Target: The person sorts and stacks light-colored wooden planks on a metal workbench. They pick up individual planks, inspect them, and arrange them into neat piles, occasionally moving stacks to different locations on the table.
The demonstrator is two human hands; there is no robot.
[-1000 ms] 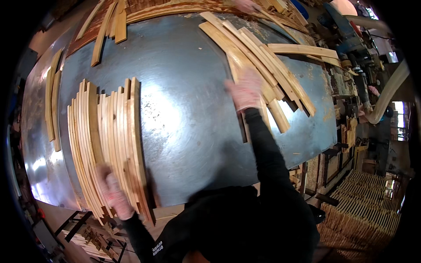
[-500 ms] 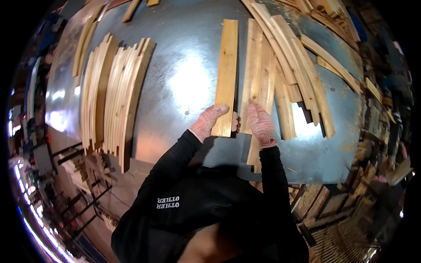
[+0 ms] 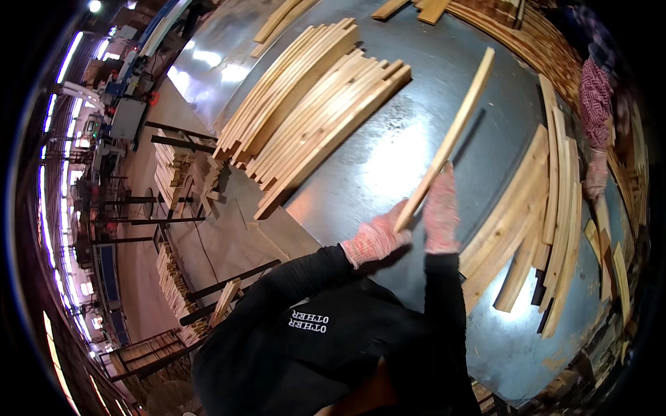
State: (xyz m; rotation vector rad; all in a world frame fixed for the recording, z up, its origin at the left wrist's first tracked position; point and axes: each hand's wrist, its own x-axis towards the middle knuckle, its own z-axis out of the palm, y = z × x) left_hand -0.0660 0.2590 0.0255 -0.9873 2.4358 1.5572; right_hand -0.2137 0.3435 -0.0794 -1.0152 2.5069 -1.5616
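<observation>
A long, narrow wooden plank (image 3: 452, 132) is turned on its edge above the metal tabletop, its far end pointing away and to the right. My left hand (image 3: 380, 236), in a pink-and-white knit glove, is closed around its near end. My right hand (image 3: 441, 211), gloved alike, lies along the plank's right side a little farther up, its fingers pressed together against the wood; its thumb is mostly hidden. To the left stand two rows of planks set on edge (image 3: 331, 114). On the right, more planks (image 3: 510, 222) lie loosely overlapped.
At the far right, a co-worker's patterned sleeve (image 3: 595, 104) and gloved hand (image 3: 595, 177) are beside wood pieces. The metal table (image 3: 395, 149) ends at the near left, above a floor with black racks (image 3: 166, 220) of stacked wood. Loose boards (image 3: 433, 8) lie at the far edge.
The plank has gone from lying flat-faced to standing on edge, tilted to the right. My right hand has moved from the right-hand planks to this one. The view has swung left.
</observation>
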